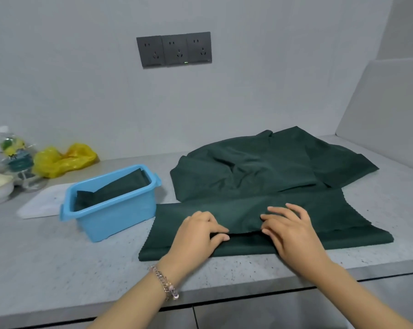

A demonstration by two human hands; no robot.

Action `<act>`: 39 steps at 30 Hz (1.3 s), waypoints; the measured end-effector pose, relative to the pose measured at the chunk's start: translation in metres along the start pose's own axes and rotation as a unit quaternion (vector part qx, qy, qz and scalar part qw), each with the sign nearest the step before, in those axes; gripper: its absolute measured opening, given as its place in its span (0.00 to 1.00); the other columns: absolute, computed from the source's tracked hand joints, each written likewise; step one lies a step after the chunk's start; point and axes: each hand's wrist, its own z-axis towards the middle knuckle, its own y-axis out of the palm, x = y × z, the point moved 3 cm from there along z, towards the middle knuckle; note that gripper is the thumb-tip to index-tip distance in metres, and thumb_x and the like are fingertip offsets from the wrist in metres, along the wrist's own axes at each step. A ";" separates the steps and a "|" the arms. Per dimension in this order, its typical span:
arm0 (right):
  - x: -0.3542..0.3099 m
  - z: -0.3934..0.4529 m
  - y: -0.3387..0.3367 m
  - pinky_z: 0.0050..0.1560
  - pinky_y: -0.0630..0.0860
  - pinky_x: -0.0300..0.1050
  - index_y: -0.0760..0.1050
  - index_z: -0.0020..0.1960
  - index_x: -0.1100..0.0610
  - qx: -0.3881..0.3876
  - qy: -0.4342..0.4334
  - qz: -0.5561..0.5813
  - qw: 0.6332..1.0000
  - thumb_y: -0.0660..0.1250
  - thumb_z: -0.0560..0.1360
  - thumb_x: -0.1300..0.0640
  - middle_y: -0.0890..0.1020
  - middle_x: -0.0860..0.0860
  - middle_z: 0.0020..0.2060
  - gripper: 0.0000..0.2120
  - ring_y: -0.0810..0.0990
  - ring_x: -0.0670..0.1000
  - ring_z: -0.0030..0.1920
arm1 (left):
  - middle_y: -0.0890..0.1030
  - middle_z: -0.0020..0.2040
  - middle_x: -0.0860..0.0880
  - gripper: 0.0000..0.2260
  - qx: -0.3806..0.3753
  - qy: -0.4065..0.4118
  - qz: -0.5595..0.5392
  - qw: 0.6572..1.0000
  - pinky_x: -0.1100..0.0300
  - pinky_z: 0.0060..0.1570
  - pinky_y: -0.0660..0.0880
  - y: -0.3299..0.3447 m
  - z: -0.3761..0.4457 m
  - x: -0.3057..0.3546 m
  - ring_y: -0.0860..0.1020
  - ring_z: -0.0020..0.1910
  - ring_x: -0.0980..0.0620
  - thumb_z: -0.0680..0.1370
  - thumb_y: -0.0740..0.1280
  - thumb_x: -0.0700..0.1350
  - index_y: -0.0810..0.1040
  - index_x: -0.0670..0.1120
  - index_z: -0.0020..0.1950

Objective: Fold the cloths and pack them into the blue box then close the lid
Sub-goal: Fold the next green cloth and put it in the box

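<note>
Both hands, left [197, 230] and right [290, 230], pinch the cloth's [319, 222] folded edge between them; folding underway, next crease likely crosswise.

Light is soft, even and fairly bright, seemingly from overhead, with a cool grey cast over the wall [82, 79] and counter [58, 257]. Shadows are faint: a thin one lies under the box [110, 210] and under the hands. No harsh glare shows, only a mild sheen on the yellow bag [63, 157]. The picture looks slightly soft and compressed, blurrier toward the left edge. Wide-angle distortion tilts the sockets [174, 49] and bends the counter edge.
</note>
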 end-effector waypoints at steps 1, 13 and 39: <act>-0.001 -0.003 -0.001 0.60 0.65 0.48 0.80 0.36 0.55 -0.001 -0.004 0.003 1.000 0.77 0.64 0.64 0.85 0.46 0.41 0.07 0.83 0.50 0.50 | 0.74 0.46 0.59 0.11 -0.006 0.003 0.003 1.000 0.66 0.56 0.62 0.001 -0.003 0.000 0.69 0.50 0.60 0.76 0.65 0.56 0.81 0.58 0.56; -0.015 -0.020 -0.006 0.51 0.76 0.41 0.80 0.37 0.55 -0.030 -0.016 0.042 0.999 0.77 0.63 0.63 0.84 0.45 0.40 0.08 0.83 0.48 0.47 | 0.76 0.54 0.61 0.10 0.018 0.026 -0.007 0.999 0.72 0.59 0.53 0.000 -0.029 -0.001 0.69 0.57 0.62 0.77 0.65 0.54 0.81 0.58 0.56; -0.011 -0.034 -0.003 0.48 0.71 0.40 0.71 0.41 0.51 -0.143 0.012 0.112 0.983 0.63 0.73 0.58 0.80 0.44 0.43 0.04 0.80 0.48 0.49 | 0.80 0.40 0.55 0.17 -0.015 0.026 0.049 0.998 0.59 0.51 0.69 -0.002 -0.021 0.022 0.74 0.42 0.56 0.77 0.58 0.57 0.81 0.49 0.39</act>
